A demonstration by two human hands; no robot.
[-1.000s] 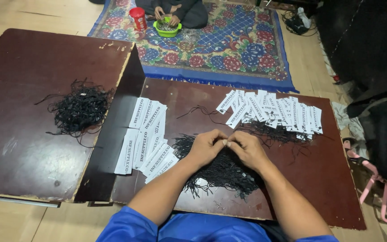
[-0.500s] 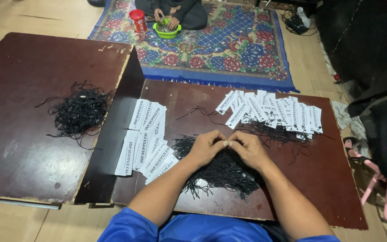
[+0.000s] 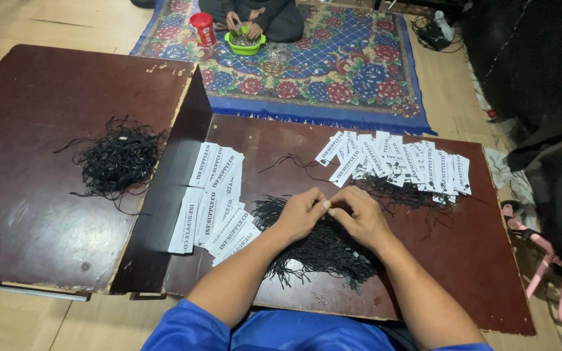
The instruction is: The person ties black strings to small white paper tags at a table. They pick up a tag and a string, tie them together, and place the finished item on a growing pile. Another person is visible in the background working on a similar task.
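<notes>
Here, pinching fine black string between narrowed fingertips of left hand [image 3: 300, 213] and right hand [image 3: 362, 216], directly over the black string pile [image 3: 323, 250], keeping white tags [image 3: 216, 198] left of it within reach.

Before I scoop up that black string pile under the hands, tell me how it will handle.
The black string pile looks limp and tangled, so it would probably sag and trail strands. Loose ends splay at its edges, so a push would likely drag it as a clump, shedding few.
</notes>
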